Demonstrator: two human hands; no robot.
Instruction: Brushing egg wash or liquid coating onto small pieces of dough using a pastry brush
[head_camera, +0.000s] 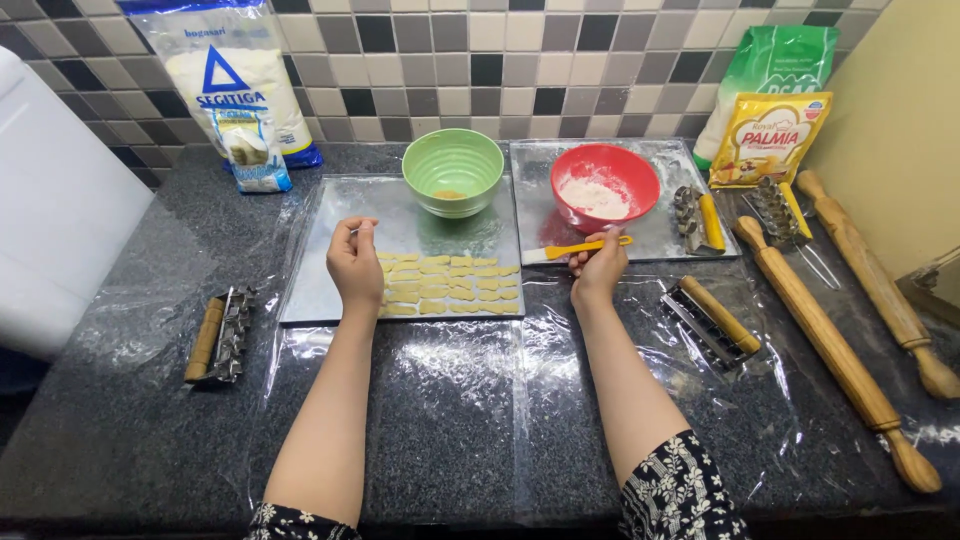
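Counter (120, 420): dark speckled stone, polished, overlaid by a clear, glossy, wrinkled plastic sheet (450, 400). Left baking tray (310, 270) and right tray (535, 215): dull, brushed grey metal. Green bowl (453, 170) and red bowl (604, 185): smooth plastic with a soft sheen. Brush (580, 247) at the right hand (598, 268): yellow plastic handle. Rolling pins (830, 345): matt, unvarnished wood. Cutters (222, 335): shiny metal blades, wooden grips. Wall tiles (480, 70): matt ceramic. Dough strips (450, 282) beside the left hand (355, 262): pale, matt
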